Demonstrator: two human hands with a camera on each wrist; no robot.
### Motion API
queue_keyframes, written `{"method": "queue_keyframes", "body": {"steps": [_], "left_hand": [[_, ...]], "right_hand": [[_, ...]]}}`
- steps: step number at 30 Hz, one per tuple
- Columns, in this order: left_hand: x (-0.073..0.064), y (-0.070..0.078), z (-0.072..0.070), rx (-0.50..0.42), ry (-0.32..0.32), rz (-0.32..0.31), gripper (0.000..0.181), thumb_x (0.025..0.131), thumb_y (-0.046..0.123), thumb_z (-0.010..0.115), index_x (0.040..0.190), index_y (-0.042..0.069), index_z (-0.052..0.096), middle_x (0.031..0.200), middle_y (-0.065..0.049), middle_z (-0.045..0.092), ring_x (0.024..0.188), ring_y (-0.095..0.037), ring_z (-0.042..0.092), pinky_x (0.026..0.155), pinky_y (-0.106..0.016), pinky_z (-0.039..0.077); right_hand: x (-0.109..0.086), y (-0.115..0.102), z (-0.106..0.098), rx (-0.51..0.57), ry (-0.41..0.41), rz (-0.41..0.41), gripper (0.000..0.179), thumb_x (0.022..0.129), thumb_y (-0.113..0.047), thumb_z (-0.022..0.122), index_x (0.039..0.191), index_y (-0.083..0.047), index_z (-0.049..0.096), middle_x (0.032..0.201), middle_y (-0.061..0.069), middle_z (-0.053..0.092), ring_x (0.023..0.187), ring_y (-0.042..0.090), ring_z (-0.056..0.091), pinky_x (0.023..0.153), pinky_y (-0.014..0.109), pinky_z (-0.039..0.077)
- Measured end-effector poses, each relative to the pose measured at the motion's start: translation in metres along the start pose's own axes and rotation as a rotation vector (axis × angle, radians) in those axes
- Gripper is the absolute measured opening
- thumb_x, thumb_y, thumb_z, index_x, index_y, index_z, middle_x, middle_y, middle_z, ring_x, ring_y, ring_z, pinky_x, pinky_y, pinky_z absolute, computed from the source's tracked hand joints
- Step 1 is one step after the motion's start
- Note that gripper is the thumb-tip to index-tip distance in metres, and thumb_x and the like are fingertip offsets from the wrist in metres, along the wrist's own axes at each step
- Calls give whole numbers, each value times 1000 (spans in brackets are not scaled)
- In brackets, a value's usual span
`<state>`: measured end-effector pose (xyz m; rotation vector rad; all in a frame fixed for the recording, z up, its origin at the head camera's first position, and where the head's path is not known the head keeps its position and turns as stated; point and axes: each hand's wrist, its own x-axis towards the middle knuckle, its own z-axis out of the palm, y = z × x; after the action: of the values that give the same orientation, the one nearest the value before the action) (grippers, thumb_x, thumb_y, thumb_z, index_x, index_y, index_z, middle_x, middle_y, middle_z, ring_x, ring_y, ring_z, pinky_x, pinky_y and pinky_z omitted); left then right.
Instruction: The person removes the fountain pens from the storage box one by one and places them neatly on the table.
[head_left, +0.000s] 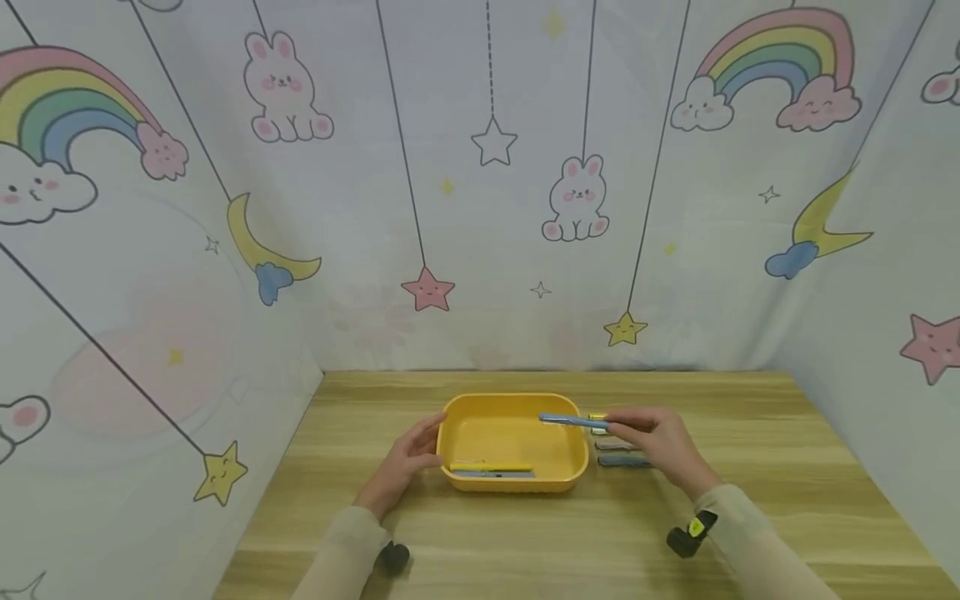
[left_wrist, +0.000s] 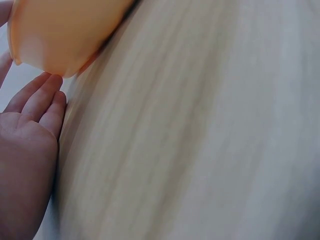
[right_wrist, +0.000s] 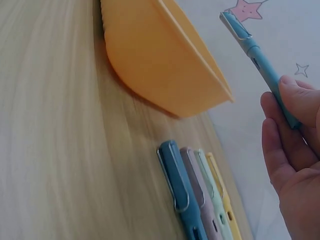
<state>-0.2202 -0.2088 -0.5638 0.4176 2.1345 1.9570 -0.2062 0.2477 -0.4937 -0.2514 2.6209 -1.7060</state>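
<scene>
A light blue pen point(head_left: 570, 420) with a metal clip is pinched between the thumb and fingers of my right hand point(head_left: 667, 442), its capped end over the right side of a yellow plastic basin point(head_left: 513, 485). The right wrist view shows this pen point(right_wrist: 260, 60) tilted, raised above the table. My left hand point(head_left: 405, 462) rests against the basin's left end, thumb and index finger spread along the rim. In the left wrist view, straight fingers point(left_wrist: 45, 100) touch the basin's outer wall point(left_wrist: 65, 35). Inside the basin lie a yellow pen point(head_left: 495, 467) and a blue-grey pen point(head_left: 487, 475).
Right of the basin, several pens lie side by side: a dark blue one point(right_wrist: 181, 192), a mauve one point(right_wrist: 195, 180), a pale green one point(right_wrist: 210, 182) and a yellow one point(right_wrist: 222, 192). A cartoon-printed curtain point(head_left: 487, 208) stands behind the wooden table point(head_left: 540, 542).
</scene>
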Motion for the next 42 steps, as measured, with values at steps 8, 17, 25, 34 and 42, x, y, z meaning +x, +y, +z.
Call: {"method": "queue_keyframes", "body": {"steps": [8, 17, 25, 34, 42], "left_hand": [[-2, 2, 1, -5, -2, -2, 71, 97, 5, 70, 162, 18, 42, 165, -18, 40, 150, -37, 42, 122, -47, 35], [-2, 0, 0, 8, -20, -3, 71, 98, 7, 69, 162, 18, 41, 166, -18, 38, 151, -37, 41, 120, -42, 37], [-1, -1, 0, -4, -8, -2, 71, 98, 5, 70, 161, 19, 42, 166, -17, 40, 151, -38, 41, 122, -47, 35], [-1, 4, 1, -7, -16, 1, 71, 97, 3, 69, 162, 16, 41, 165, -19, 40, 150, -39, 42, 121, -48, 36], [-1, 2, 1, 1, -26, 29, 72, 97, 2, 68, 163, 13, 39, 166, -22, 38, 150, -42, 41, 114, -30, 43]], "right_hand": [[-17, 13, -19, 10, 41, -4, 35, 96, -27, 78, 122, -4, 78, 118, 14, 77, 104, 33, 75, 89, 43, 62], [-33, 28, -39, -19, 70, -48, 33, 98, -25, 76, 122, -2, 77, 120, 8, 78, 102, 17, 75, 85, 36, 63], [-49, 41, -53, -41, 93, -20, 35, 98, -26, 76, 123, -2, 76, 117, 8, 78, 101, 2, 72, 84, 26, 61], [-55, 54, -57, -77, 117, 11, 30, 95, -23, 80, 117, -4, 79, 114, 9, 79, 101, 0, 71, 82, 19, 58], [-60, 66, -52, -151, 109, 0, 23, 92, -20, 83, 110, -6, 82, 112, 9, 80, 96, -3, 70, 79, 17, 57]]}}
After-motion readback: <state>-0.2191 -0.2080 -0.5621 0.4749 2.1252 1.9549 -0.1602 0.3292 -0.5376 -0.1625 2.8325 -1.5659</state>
